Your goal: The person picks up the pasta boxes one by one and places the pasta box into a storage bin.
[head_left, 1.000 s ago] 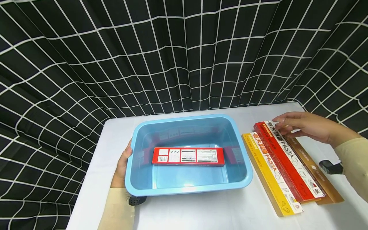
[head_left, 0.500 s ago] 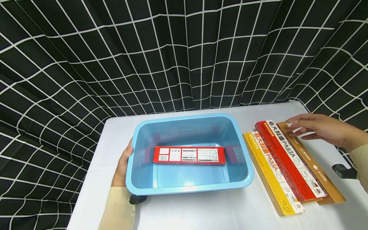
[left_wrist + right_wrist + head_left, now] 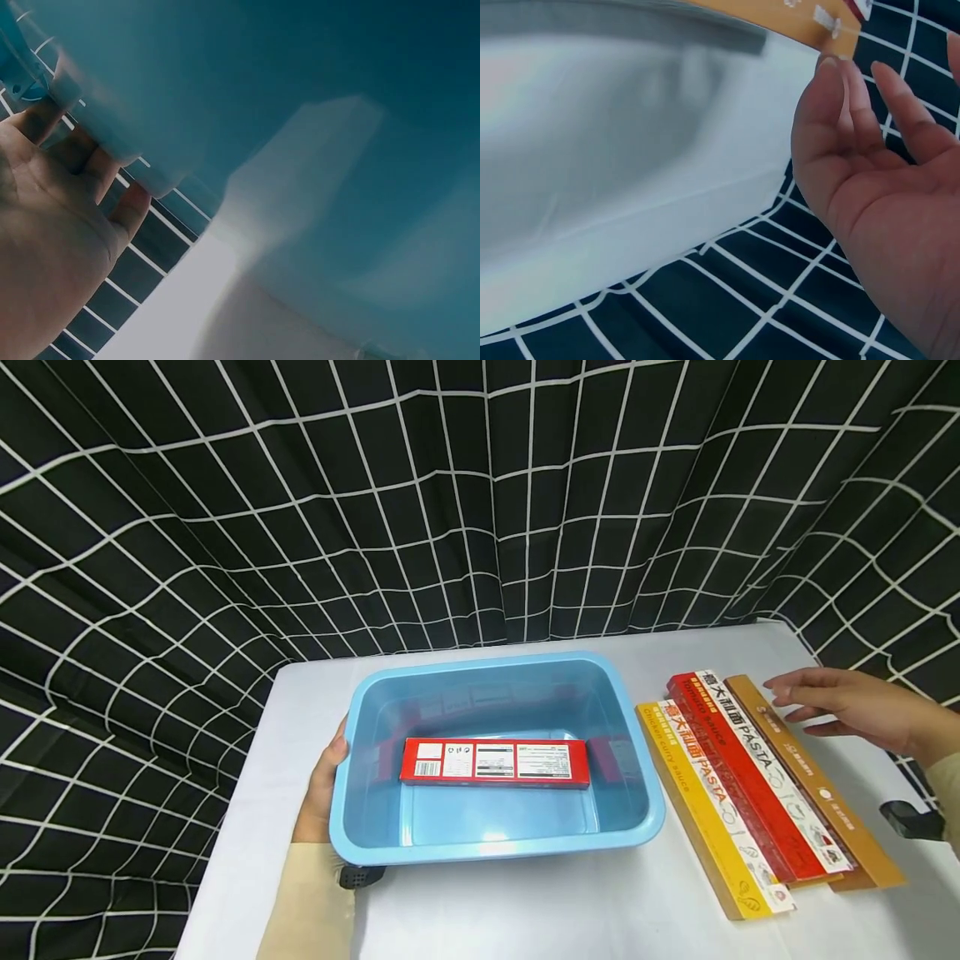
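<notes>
My left hand (image 3: 326,777) rests against the left outer side of a light blue plastic bin (image 3: 495,852), fingers spread along its wall below the rim. In the left wrist view, the fingertips touch the blue wall. A red pasta box (image 3: 495,762) lies flat inside the bin, printed side up. My right hand (image 3: 855,706) hovers over the far end of an orange-brown box (image 3: 813,777), fingers loosely bent and holding nothing. Beside that box lie a red tomato sauce pasta box (image 3: 750,768) and a yellow chicken curry pasta box (image 3: 705,802), side by side and overlapping.
A white-covered table (image 3: 525,910) carries the bin and boxes. Black cloth with white grid lines (image 3: 480,510) hangs behind and at both sides. Black straps with devices sit at the wrists, the right one (image 3: 911,820) close to the boxes.
My right hand has drawn away to the right from the red tomato sauce box, uncovering the orange-brown box's far end. My left hand stays at the bin; the boxes lie as before.
</notes>
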A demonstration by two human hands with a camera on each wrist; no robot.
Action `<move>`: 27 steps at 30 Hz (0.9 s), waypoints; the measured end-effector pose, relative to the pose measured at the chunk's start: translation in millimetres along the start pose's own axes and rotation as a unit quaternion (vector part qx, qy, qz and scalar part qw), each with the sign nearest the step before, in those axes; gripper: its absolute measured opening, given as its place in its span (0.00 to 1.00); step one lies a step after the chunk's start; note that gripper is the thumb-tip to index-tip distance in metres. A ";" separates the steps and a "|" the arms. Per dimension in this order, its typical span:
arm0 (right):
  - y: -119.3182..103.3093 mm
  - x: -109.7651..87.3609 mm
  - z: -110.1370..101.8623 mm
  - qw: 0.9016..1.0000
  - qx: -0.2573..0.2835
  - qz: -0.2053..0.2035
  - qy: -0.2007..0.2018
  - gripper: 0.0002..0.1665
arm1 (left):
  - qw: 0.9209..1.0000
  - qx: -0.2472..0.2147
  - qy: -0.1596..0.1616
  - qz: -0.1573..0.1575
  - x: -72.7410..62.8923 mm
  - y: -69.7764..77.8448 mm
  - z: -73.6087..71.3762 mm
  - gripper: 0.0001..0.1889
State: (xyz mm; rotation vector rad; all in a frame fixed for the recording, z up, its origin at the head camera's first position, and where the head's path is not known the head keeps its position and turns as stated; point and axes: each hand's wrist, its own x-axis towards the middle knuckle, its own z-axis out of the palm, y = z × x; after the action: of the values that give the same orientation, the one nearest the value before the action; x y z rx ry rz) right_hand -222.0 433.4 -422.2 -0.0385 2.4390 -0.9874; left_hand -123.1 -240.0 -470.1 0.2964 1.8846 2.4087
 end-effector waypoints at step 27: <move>24.4 0.7 24.4 0.996 0.035 0.062 -0.061 0.44 | 1.000 -0.005 -0.021 0.016 -0.6 3.1 -4.6 0.39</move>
State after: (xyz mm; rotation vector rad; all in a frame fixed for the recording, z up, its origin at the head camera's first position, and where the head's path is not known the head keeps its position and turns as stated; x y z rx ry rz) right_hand -207.4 435.5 -453.5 0.0752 2.2660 -0.9845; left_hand -123.2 -245.2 -468.2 0.3765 1.8644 2.4099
